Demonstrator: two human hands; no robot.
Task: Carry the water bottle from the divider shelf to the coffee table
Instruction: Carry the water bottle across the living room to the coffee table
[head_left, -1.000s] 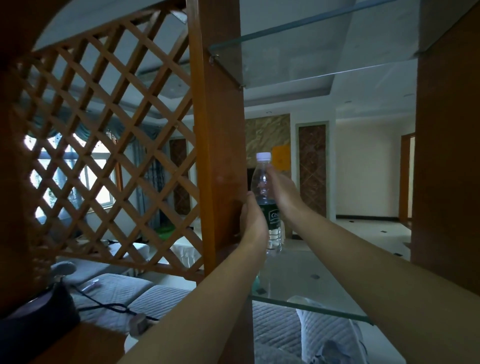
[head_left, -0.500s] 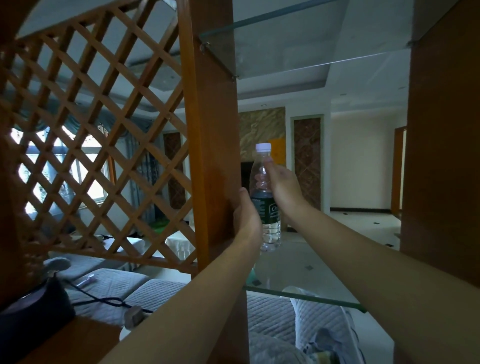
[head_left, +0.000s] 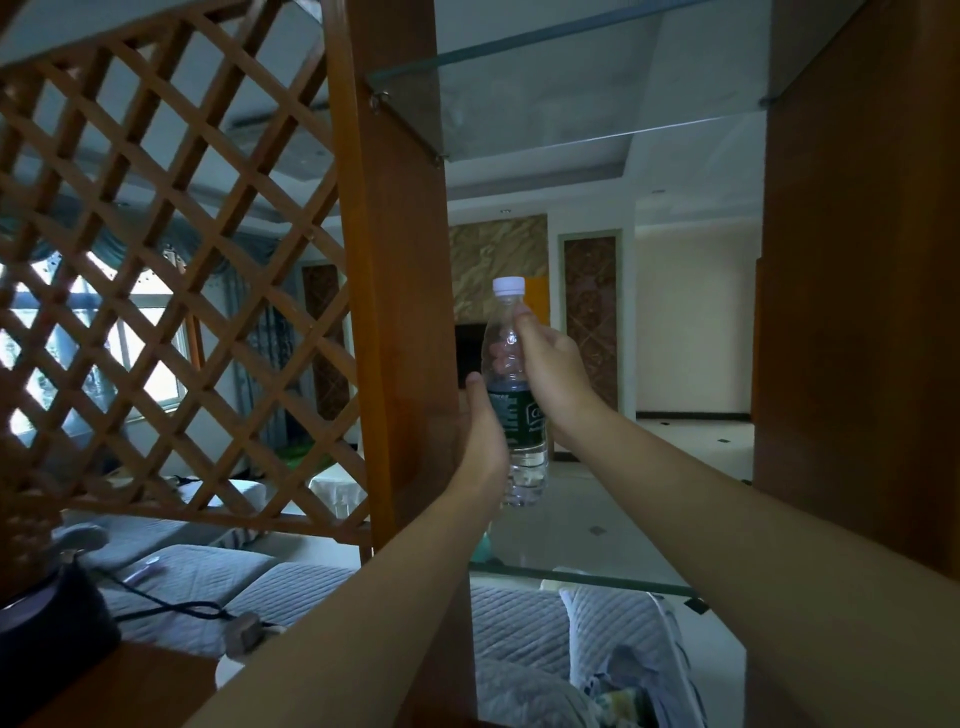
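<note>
My right hand (head_left: 550, 374) is wrapped around the upper part of the water bottle (head_left: 514, 400), thumb and fingers clamped on its clear shoulder just under the white cap (head_left: 508, 286). The bottle stands upright in the air above the glass shelf (head_left: 597, 551) of the divider, clear plastic with a dark green label around its middle and ribbed walls below. My left hand (head_left: 483, 441) is flat and open against the bottle's left side, beside the wooden post (head_left: 400, 312).
</note>
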